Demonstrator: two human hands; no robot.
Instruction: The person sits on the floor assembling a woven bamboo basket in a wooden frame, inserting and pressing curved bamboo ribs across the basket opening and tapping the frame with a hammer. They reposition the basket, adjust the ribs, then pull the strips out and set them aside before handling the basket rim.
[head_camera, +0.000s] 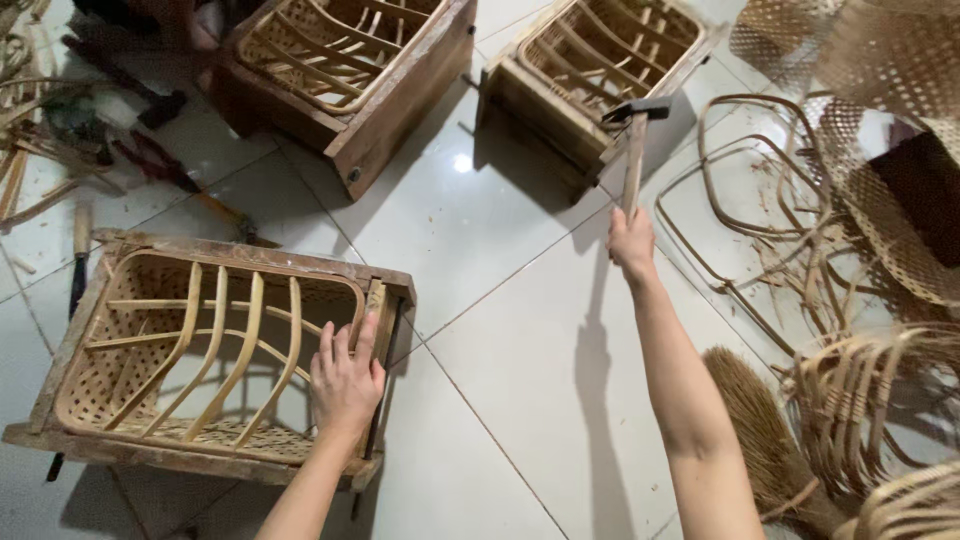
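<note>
Floor: I see glossy white floor tiles (520, 330) with dark grout lines, a light glare near the top.
Surroundings: two more wooden frames with baskets (350, 60) stand at the top; bent cane hoops (745, 180) and woven bamboo sheets (880, 60) lie at right, a broom (765, 440) at lower right, hand tools (160, 165) at upper left.
Near frame: the wooden box frame (250, 262) sits at lower left, a half-woven bamboo basket (200, 350) set inside it.
Left hand: my left hand (345, 385) lies palm down on the basket's right rim, fingers spread flat, pressing rather than gripping.
Right hand: my right hand (632, 245) is raised with the arm stretched out, fingers closed around the wooden handle.
Hammer: the hammer (636, 140) points upward, its dark head in front of the upper right frame, well apart from the near frame.
</note>
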